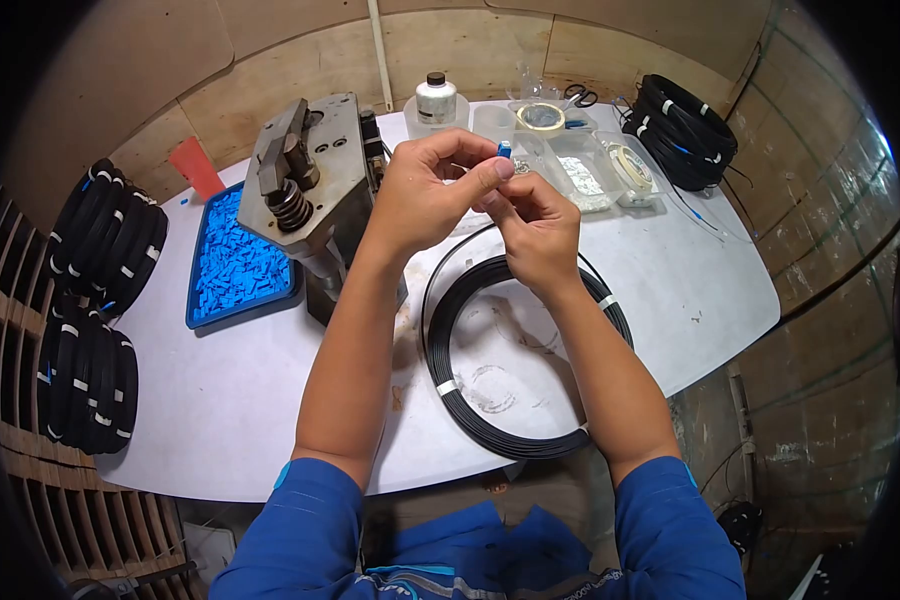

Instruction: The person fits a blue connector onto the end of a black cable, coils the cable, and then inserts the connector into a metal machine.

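My left hand (432,192) pinches a small blue connector (505,150) between thumb and forefinger, its pale tip pointing up. Right beside it, my right hand (542,228) is closed, fingertips meeting the left ones just below the connector. A thin black cable (427,305) curves up from the coil to the fingers of my right hand; the gripped part is hidden. Below both hands the black cable coil (448,388), bound with white tape, lies on the white table (220,400).
Left of my arms stands a metal press (320,170), beside a blue tray (198,322) full of small blue pieces. Bundled coils (108,235) sit at the left edge, another coil stack (678,135) at back right. Clear plastic containers (625,200) and a bottle (436,102) stand behind.
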`<control>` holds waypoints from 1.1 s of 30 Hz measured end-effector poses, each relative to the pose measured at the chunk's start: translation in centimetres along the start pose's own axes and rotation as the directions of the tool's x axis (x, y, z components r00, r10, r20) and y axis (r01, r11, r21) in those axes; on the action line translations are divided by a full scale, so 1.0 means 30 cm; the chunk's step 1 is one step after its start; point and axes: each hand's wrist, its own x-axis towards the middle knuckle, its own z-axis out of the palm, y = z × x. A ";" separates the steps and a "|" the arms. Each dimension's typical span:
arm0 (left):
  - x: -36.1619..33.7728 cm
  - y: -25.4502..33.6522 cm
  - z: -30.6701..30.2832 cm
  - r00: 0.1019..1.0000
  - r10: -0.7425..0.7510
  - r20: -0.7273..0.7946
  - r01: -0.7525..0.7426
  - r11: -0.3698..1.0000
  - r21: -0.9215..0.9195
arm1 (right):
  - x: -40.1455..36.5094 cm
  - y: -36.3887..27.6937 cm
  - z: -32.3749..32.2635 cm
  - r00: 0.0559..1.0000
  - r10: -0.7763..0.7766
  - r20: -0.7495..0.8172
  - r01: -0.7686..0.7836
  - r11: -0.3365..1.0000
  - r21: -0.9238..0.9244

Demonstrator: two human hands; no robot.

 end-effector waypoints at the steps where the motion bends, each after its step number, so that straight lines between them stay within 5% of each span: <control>1: 0.001 -0.001 -0.001 1.000 -0.002 -0.003 0.002 1.000 0.007 | -0.001 -0.005 0.002 1.000 0.005 0.002 -0.005 1.000 0.007; 9: 0.001 -0.011 0.008 1.000 -0.003 -0.005 0.003 1.000 0.002 | 0.001 -0.006 -0.009 1.000 0.021 0.010 -0.020 0.999 -0.025; 20: -0.006 0.047 -0.013 0.958 0.223 0.178 -0.273 0.901 0.337 | 0.008 -0.034 0.005 0.999 -0.026 0.021 0.025 0.999 0.034; 26: -0.006 0.027 -0.001 0.980 0.159 0.120 -0.182 0.959 0.216 | 0.010 -0.022 -0.017 0.996 0.083 0.020 -0.081 0.994 -0.080; 33: -0.007 0.037 -0.005 0.971 0.146 0.191 -0.203 0.923 0.327 | 0.009 -0.010 -0.019 0.997 0.063 0.053 -0.062 0.998 -0.025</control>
